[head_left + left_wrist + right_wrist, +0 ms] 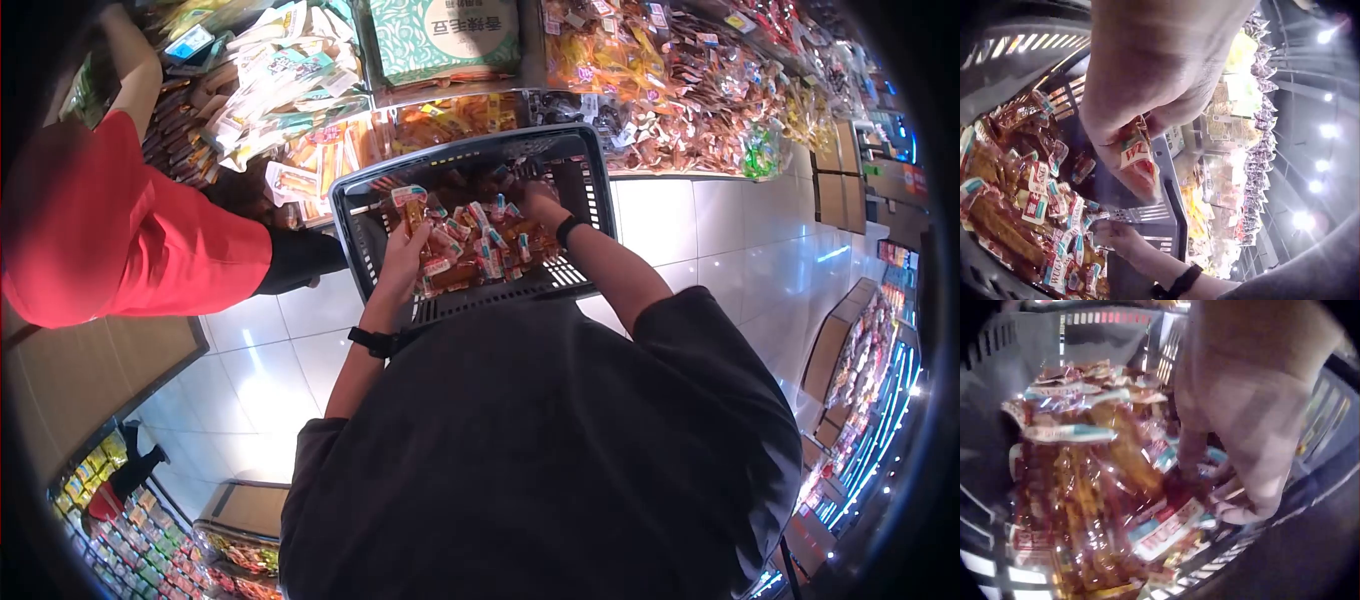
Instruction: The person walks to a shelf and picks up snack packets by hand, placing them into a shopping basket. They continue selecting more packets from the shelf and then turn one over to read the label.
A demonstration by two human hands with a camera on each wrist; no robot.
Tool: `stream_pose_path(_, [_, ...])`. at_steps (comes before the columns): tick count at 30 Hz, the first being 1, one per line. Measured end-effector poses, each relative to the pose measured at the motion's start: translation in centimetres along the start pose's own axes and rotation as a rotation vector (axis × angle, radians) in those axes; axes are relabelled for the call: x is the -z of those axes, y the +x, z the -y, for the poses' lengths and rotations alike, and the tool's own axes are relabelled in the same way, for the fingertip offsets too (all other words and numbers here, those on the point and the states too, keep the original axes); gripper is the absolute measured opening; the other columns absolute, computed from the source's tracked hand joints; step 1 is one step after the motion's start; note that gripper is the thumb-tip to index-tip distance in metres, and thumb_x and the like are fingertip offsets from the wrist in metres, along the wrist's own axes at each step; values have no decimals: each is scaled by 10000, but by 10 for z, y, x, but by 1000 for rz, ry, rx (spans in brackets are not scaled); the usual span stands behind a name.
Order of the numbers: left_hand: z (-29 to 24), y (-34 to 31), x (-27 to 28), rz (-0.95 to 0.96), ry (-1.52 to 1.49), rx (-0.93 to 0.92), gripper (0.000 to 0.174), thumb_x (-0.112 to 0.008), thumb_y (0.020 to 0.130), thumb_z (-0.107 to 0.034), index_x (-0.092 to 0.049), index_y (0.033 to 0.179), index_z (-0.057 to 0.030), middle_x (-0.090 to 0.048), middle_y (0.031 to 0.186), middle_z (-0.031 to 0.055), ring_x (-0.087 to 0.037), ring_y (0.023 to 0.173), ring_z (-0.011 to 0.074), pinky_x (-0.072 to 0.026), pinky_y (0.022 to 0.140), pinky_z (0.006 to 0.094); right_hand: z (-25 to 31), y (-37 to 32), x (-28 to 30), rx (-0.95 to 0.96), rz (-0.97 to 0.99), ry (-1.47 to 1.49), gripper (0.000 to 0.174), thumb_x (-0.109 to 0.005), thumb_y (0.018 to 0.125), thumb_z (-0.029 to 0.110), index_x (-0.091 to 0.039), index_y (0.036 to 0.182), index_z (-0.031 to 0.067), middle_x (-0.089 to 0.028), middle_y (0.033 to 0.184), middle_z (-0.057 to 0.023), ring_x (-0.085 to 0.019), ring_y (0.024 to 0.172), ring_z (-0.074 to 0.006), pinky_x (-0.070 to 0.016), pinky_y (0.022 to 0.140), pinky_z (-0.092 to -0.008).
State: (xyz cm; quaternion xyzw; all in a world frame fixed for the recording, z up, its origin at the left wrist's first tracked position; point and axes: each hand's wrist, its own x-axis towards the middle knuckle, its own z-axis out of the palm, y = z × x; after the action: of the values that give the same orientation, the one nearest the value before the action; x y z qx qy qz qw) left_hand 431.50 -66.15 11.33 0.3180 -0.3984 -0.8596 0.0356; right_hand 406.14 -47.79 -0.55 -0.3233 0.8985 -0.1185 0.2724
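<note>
A dark grey shopping basket [597, 165] holds a heap of clear-wrapped reddish-brown snack packets [490, 250] with white, red and teal labels. At its left side, my left hand [402, 258] pinches one snack packet [412, 208] above the heap. The left wrist view shows this packet's labelled end [1137, 155] poking out between thumb and fingers. My right hand [543, 205] reaches down inside the basket's right side. In the right wrist view, the right hand [1244, 437] has its thumb and fingers bent around a dark red snack packet [1175, 528], partly hidden behind the fingers.
Beyond the basket runs a display of loose packaged snacks [640, 90], with a green patterned box [445, 40] in the middle. A person in a red shirt [190, 240] leans over the display at left. White tiles [690, 225] cover the floor.
</note>
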Motion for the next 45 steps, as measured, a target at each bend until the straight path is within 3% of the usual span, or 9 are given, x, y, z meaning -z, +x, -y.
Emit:
stream_pose_path(4, [-10, -16, -9, 32, 66, 10, 187, -438, 1068, -157, -451, 1171, -1, -675, 923, 162, -708, 806, 246, -604, 758, 384, -17, 9, -18, -124, 116, -204, 329, -653, 855, 233, -710, 1145, 89, -705, 1074, -215, -665, 1069, -380, -476, 989, -466])
stream_pose_path(6, [-11, -20, -12, 41, 49, 6, 192, -434, 1068, -149, -434, 1188, 1, -673, 927, 169, -709, 823, 255, -607, 768, 391, -13, 8, -11, 35, 90, -262, 305, -640, 881, 222, -716, 1152, 105, -706, 1066, -211, -654, 1082, -387, -438, 1031, -477])
stream_pose_path(10, [-13, -23, -8, 98, -57, -27, 211, -456, 1039, -100, -400, 1218, -4, -670, 935, 179, -710, 867, 273, -610, 777, 408, 4, -18, 30, 171, 70, -356, 308, -647, 892, 231, -698, 1171, 109, -710, 1024, -206, -666, 1027, -392, -492, 946, -475])
stream_pose_path(13, [-22, -27, -7, 93, -63, -48, 244, -483, 1012, -74, -400, 1231, -8, -656, 907, 157, -706, 843, 259, -613, 761, 401, 33, -63, 75, 98, -14, -78, 247, -666, 891, 229, -681, 1036, 30, -688, 926, -228, -664, 865, -417, -537, 744, -449])
stream_pose_path(17, [-30, -24, -7, 12, 44, -75, 225, -559, 974, -66, -467, 1178, -40, -599, 786, 76, -674, 722, 211, -599, 675, 351, 41, -91, 115, 108, -75, 130, 270, -695, 882, 231, -664, 1017, -1, -707, 881, -190, -706, 805, -333, -557, 723, -420])
stream_pose_path(22, [-71, -42, -50, 115, 81, -226, 172, -596, 1006, -152, -535, 1136, -58, -582, 801, 36, -609, 656, 121, -542, 585, 273, 119, -172, 182, 133, 402, 958, 275, -664, 977, 256, -629, 1061, -4, -633, 780, -14, -607, 708, -64, -503, 647, -245])
stream_pose_path(32, [-158, -100, -93, 159, -72, -361, 204, -736, 859, 20, -565, 948, -45, -655, 916, 72, -567, 644, 85, -460, 555, 241, 202, -232, 216, 384, 489, 1108, 257, -561, 1038, 233, -583, 1122, -8, -644, 828, -33, -635, 740, -98, -508, 679, -247])
stream_pose_path(39, [-174, -119, -89, 283, -30, -217, 246, -734, 845, 36, -519, 877, -78, -707, 1051, 160, -551, 637, 62, -458, 541, 237, 213, -251, 235, 179, 213, 1279, 216, -652, 979, 145, -612, 1099, -30, -688, 828, -88, -641, 717, -114, -513, 652, -252])
stream_pose_path(45, [-146, -142, -107, 227, 151, -407, 414, -763, 829, -1, -608, 1209, 48, -712, 1029, 102, -689, 835, 118, -565, 657, 243, 205, -238, 246, 192, -1, 1325, 212, -631, 998, 177, -646, 1070, -22, -678, 819, -48, -617, 699, -85, -487, 628, -237])
